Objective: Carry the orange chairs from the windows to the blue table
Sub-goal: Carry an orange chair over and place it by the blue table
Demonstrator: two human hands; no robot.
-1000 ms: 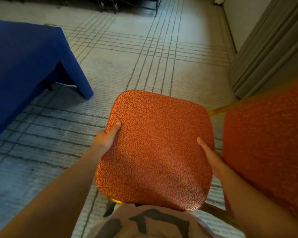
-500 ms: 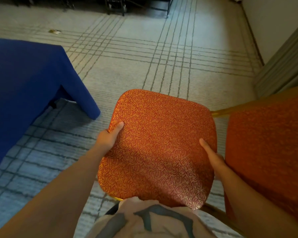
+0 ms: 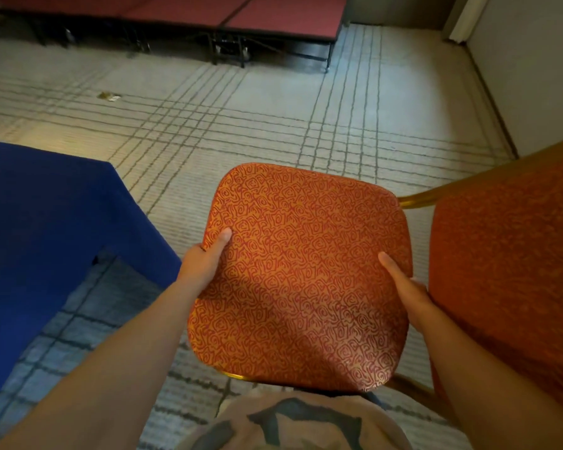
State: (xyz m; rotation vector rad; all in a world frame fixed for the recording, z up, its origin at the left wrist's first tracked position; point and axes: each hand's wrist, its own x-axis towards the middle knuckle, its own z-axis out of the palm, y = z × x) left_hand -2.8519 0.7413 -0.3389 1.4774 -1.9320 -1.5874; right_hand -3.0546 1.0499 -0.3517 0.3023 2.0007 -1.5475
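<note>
Head view, lined carpet [image 3: 273,125], blue table [image 3: 46,222]

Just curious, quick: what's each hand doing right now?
Left hand: grips the orange chair seat by its left edge, thumb on top.
Right hand: grips the same seat by its right edge, thumb on top.

- Chair seat [image 3: 301,280]: woven cloth, orange with red squiggle pattern, slight sheen.
- Chair frame [image 3: 416,200]: gold-painted metal, glossy.
- Counter [image 3: 46,216]: covered in matt blue cloth, smooth.
- Floor [image 3: 273,125]: pale carpet, rough weave, dark grid lines.
</note>
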